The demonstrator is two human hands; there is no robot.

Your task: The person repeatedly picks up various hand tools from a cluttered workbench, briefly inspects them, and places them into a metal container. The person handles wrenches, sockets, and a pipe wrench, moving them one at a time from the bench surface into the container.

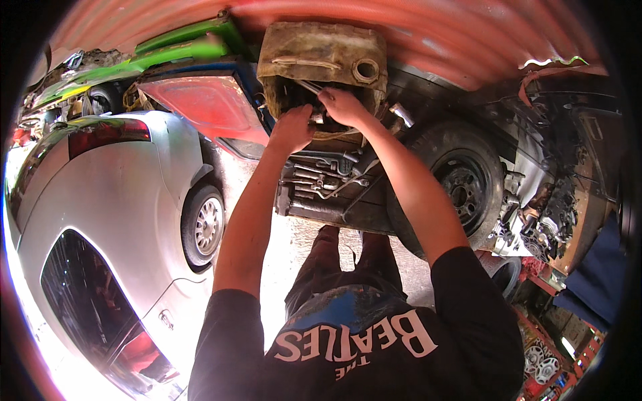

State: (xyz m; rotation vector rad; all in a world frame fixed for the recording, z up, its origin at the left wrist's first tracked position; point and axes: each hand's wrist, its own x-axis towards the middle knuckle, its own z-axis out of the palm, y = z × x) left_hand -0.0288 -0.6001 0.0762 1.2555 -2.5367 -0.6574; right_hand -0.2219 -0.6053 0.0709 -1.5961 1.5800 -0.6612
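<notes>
A grimy brown plastic jerrycan [321,48], its near side cut open, stands at the top middle of the head view. Both my hands are at its dark opening. My right hand [342,107] is closed, with thin shiny metal rods beside its fingertips; whether it grips them I cannot make out. Lower and to the left, my left hand [292,131] has its fingers bent together at the opening's edge, the fingertips partly hidden. Below the hands, several wrenches [321,184] and other metal hand tools lie on a dark bench top [317,212].
A silver car [114,180] takes up the left side. Right of the bench a wheel with a black rim [461,190] stands upright, with metal engine parts [528,220] beyond it. A red panel [204,107] leans left of the jerrycan. Red corrugated sheet [455,40] spans the back.
</notes>
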